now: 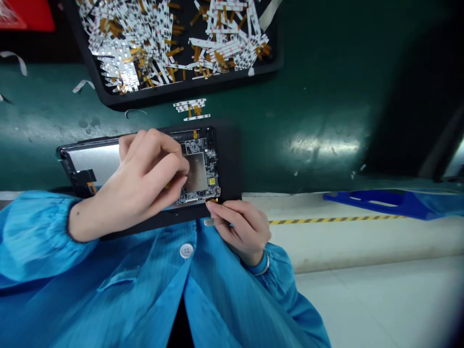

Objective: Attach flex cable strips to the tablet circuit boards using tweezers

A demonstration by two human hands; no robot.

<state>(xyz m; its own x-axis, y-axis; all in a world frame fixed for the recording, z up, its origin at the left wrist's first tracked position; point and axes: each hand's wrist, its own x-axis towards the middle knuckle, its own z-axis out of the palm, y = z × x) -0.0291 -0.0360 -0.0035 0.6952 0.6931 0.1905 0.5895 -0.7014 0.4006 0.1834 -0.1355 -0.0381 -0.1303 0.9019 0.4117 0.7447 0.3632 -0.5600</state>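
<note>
An opened tablet [197,169] lies at the table's near edge, its circuit board and silver inner plate exposed. My left hand [145,174] is over the board's left part with fingers curled and the fingertips pressed together. A bit of orange shows between those fingers, but what they grip is hidden. At the tablet's lower right corner, my right hand [239,224] pinches a small flex cable [209,222]. Its pale end sticks out below the fingers, and a gold part shows by the fingertips at the board's edge. Several loose flex strips [191,106] lie just beyond the tablet.
A black tray [152,94] heaped with white and orange flex strips stands behind the tablet. A red object [27,14] is at the far left. Scraps of white tape [83,85] lie on the green table [308,116]. A blue plastic object [384,203] is at the right edge.
</note>
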